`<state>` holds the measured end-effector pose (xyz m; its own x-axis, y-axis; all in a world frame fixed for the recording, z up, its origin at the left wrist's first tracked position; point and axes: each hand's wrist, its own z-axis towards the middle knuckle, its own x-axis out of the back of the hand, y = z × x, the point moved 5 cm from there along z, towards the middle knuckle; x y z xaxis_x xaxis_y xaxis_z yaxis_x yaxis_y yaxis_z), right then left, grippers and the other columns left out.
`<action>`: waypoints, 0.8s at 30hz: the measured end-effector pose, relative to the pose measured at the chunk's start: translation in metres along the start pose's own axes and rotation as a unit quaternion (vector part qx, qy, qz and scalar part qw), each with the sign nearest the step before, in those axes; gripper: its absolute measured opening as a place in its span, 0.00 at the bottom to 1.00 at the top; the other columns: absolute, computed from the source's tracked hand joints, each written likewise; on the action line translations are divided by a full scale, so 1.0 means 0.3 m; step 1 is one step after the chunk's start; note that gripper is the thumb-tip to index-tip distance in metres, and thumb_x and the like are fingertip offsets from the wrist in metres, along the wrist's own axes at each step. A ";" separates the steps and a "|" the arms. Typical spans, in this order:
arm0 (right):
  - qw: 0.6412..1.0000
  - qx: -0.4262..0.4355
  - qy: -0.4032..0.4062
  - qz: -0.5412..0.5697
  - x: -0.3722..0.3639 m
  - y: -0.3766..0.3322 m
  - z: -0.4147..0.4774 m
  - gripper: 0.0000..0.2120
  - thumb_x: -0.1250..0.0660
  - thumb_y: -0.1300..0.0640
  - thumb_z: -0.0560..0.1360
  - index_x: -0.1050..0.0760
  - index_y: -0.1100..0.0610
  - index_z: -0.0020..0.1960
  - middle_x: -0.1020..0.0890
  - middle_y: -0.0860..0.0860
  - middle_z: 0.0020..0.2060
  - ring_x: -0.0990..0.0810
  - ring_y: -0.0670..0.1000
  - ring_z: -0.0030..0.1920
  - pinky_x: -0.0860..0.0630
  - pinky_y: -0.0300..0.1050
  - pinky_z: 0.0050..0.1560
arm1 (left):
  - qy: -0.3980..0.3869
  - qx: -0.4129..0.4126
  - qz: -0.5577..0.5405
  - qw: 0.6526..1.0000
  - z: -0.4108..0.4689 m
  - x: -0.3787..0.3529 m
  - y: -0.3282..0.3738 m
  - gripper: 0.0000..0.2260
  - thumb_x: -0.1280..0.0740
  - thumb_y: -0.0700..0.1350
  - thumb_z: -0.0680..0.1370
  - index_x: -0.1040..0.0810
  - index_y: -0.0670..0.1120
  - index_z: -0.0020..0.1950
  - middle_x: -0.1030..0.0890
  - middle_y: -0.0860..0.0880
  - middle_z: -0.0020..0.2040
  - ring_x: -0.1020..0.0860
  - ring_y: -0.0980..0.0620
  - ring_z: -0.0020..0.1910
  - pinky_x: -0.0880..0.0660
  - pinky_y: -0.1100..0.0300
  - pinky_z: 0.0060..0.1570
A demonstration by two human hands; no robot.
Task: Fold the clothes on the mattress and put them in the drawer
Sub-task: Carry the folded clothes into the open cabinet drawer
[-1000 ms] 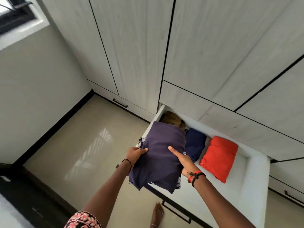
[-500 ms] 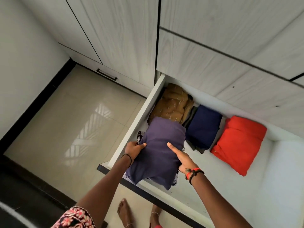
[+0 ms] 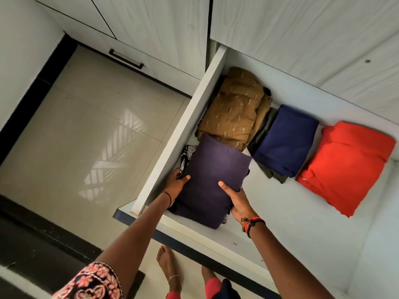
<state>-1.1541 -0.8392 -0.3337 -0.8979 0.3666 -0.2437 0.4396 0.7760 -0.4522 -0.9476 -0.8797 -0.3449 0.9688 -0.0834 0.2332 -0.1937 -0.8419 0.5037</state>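
- The folded purple garment is lying in the drawer, at its front-left corner, with bare floor lying open rightward.
- The left hand and right hand are gripping its sides, thumbs on top.

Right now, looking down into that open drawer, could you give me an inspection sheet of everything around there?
Surface: open white drawer, part of its floor bare.
Job's things: folded purple cloth bundle at the front-left corner; mustard-brown patterned garment behind it; folded navy-blue garment in the middle, on a dark olive cloth; folded red-orange garment on the right.
Clutter: black-and-white patterned cloth peeking out beside the purple bundle.
Hands: left hand and right hand each grip the purple bundle's sides, thumbs on top.
Cables: nothing seen.
Surroundings: pale wood-grain wardrobe doors, glossy beige tiled floor, bare feet below the drawer front.
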 end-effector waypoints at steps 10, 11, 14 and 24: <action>0.992 -0.008 0.062 -0.106 0.013 -0.018 0.001 0.35 0.21 0.54 0.63 0.32 0.55 0.67 0.21 0.52 0.59 0.21 0.53 0.57 0.23 0.53 0.60 | 0.039 -0.043 0.190 0.980 0.003 -0.016 0.065 0.15 0.37 0.32 0.76 0.26 0.35 0.62 0.22 0.38 0.60 0.24 0.40 0.60 0.29 0.54 0.59; 0.990 -0.010 0.073 -0.118 0.017 -0.020 -0.014 0.35 0.21 0.54 0.64 0.32 0.56 0.66 0.21 0.52 0.59 0.22 0.54 0.57 0.24 0.54 0.60 | 0.033 -0.047 0.200 0.978 -0.008 -0.015 0.066 0.15 0.38 0.32 0.75 0.26 0.36 0.62 0.22 0.38 0.60 0.24 0.40 0.60 0.28 0.52 0.60; 0.983 -0.007 0.101 -0.151 0.022 -0.022 -0.057 0.30 0.24 0.55 0.68 0.32 0.59 0.65 0.23 0.52 0.56 0.23 0.55 0.58 0.24 0.50 0.60 | 0.007 -0.066 0.258 0.964 -0.053 -0.009 0.056 0.19 0.39 0.32 0.75 0.29 0.39 0.65 0.23 0.39 0.61 0.25 0.39 0.60 0.28 0.52 0.60; 0.875 0.048 0.103 -0.470 -0.011 -0.032 -0.331 0.15 0.38 0.63 0.78 0.29 0.63 0.64 0.22 0.58 0.60 0.24 0.56 0.61 0.29 0.43 0.60 | -0.072 -0.169 0.419 0.889 -0.360 0.026 0.088 0.14 0.43 0.39 0.81 0.24 0.47 0.63 0.24 0.46 0.64 0.25 0.46 0.62 0.30 0.57 0.62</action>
<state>-1.1576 -0.7968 -0.2434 -0.8452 -0.3183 0.4293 -0.5041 0.7416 -0.4426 -0.9619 -0.8450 -0.2398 0.4679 -0.6936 0.5478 -0.8683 -0.2453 0.4310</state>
